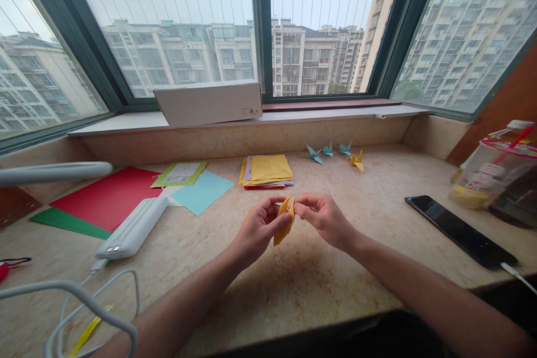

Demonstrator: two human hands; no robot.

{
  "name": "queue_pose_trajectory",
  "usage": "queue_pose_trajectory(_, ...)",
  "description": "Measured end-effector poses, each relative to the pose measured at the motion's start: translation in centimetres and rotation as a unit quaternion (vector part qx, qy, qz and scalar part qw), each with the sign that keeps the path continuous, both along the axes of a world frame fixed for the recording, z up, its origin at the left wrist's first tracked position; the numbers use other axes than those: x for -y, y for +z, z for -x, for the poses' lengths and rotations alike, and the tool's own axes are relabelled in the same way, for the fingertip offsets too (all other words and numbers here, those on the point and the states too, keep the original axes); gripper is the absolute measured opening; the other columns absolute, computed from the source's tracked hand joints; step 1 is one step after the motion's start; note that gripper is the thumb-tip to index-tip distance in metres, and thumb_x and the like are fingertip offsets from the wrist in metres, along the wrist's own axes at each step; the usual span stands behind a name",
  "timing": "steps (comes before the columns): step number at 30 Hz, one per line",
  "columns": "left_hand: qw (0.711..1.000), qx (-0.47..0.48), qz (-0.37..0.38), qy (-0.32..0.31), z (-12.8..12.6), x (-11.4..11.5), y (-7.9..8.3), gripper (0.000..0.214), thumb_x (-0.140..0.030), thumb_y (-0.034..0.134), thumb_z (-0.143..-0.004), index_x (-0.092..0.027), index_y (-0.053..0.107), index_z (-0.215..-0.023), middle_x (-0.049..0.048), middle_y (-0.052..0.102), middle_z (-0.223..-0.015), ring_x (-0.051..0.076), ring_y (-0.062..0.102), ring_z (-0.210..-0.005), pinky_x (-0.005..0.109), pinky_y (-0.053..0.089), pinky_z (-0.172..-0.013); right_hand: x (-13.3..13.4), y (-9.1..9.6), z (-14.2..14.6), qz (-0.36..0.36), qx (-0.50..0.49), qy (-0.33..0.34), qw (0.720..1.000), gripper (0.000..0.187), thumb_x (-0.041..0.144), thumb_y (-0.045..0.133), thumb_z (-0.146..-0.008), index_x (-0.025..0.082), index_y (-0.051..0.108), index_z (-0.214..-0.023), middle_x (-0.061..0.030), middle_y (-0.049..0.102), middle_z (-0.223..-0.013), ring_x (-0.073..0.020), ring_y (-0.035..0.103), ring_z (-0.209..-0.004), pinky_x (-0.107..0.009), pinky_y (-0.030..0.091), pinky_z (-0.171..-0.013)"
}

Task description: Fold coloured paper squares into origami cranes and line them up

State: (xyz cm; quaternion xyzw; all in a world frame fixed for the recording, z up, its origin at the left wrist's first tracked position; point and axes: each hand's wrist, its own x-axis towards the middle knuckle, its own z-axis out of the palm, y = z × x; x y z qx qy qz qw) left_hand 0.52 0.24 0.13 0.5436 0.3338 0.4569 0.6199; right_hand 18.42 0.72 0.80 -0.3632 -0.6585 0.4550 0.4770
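Between my two hands, above the marble-look counter, is a partly folded yellow origami paper (283, 227) with two narrow points standing up. My left hand (265, 225) grips its body, thumb on the near face. The fingertips of my right hand (321, 215) pinch the right-hand point near its top. Beyond my hands lies a stack of folded paper (271, 169), mostly yellow with purple and red layers. Farther right stand several finished paper cranes: blue ones, such as this blue crane (314, 154), and one yellow crane (357, 161).
On the left lie red paper (109, 196), green paper (69, 224), a light blue sheet (203, 192) and a white power bank (133, 228) with a looping cable (75, 291). A phone (461, 230) and plastic cup (482, 173) sit right. A white box (210, 103) rests on the windowsill.
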Motion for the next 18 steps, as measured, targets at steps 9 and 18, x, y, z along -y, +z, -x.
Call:
queue_pose_trajectory(9, 0.998, -0.038, -0.044, 0.022, 0.03, 0.26, 0.01, 0.042, -0.036, 0.076, -0.078, -0.016, 0.060, -0.111, 0.0086, 0.071, -0.096, 0.016, 0.064, -0.083, 0.028, 0.049, -0.074, 0.10, 0.18, -0.14, -0.012, 0.006, -0.024, 1.000, 0.031, 0.041, 0.056, -0.089, 0.017, 0.070, -0.076, -0.0022, 0.065, -0.069, -0.0145, 0.057, -0.066, -0.026, 0.046, -0.060)
queue_pose_trajectory(18, 0.987, -0.121, -0.096, 0.050, 0.02, 0.58, 0.10, 0.040, -0.040, 0.071, -0.081, -0.017, 0.060, -0.113, 0.0076, 0.070, -0.093, 0.017, 0.063, -0.083, 0.029, 0.047, -0.074, 0.04, 0.41, -0.44, -0.031, 0.046, -0.052, 0.997, 0.030, 0.044, 0.065, -0.086, 0.017, 0.073, -0.077, -0.0024, 0.066, -0.068, -0.0157, 0.058, -0.066, -0.029, 0.046, -0.064)
